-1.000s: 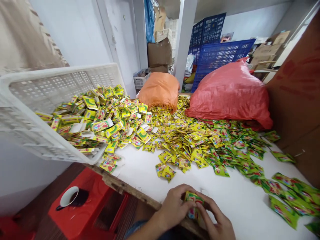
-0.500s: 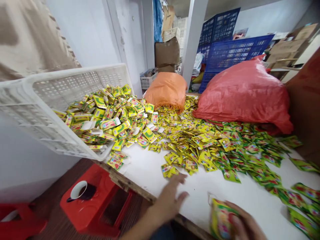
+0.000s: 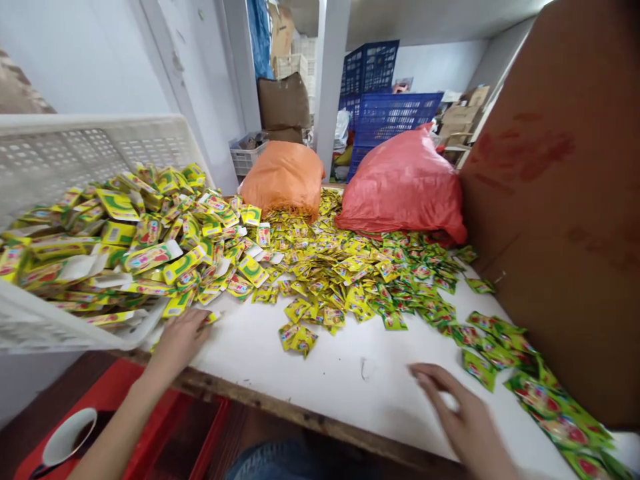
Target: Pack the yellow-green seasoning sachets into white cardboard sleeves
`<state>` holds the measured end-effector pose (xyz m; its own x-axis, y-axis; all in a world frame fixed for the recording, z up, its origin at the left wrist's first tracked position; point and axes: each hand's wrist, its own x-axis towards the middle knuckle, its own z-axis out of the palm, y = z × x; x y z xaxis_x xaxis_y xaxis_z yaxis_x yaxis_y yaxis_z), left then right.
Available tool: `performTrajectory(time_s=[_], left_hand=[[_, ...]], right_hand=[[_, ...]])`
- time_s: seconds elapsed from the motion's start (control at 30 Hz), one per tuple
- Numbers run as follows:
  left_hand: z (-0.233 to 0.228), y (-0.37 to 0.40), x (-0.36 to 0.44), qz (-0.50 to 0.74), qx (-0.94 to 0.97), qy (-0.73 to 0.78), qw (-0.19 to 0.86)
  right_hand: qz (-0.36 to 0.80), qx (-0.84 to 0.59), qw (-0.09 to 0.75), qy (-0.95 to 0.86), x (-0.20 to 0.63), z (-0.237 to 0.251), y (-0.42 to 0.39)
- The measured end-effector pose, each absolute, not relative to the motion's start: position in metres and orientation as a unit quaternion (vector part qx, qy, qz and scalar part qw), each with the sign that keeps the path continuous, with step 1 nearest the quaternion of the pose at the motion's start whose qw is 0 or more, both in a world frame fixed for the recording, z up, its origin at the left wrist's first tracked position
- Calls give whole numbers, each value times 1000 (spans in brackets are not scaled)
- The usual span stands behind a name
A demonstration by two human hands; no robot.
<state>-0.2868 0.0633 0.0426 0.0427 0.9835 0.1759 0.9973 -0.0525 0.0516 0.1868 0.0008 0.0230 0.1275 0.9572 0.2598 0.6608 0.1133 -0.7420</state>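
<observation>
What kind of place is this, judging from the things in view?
Probably a small packing or sorting workroom: a heap of yellow-green sachets covers the white table, with stacked blue crates, full sacks and cardboard boxes behind.

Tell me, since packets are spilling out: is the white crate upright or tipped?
Tipped. The white crate lies on its side, and flat cartons spill from its mouth onto the table.

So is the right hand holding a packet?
No, the right hand lies flat and open on the bare white table, with the green packets lying just beside it.
</observation>
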Motion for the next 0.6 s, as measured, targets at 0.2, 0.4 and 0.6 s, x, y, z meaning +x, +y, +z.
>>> performTrajectory(time_s=[0.2, 0.4, 0.6], left_hand=[[32, 50, -184, -235, -758, -603, -86], [-2, 48, -163, -332, -694, -591, -240], [-5, 52, -154, -418, -584, -606, -342]], right_hand=[[277, -615, 298, -676, 28, 11, 69], [282, -646, 267, -657, 21, -7, 72], [220, -750, 275, -560, 147, -4, 102]])
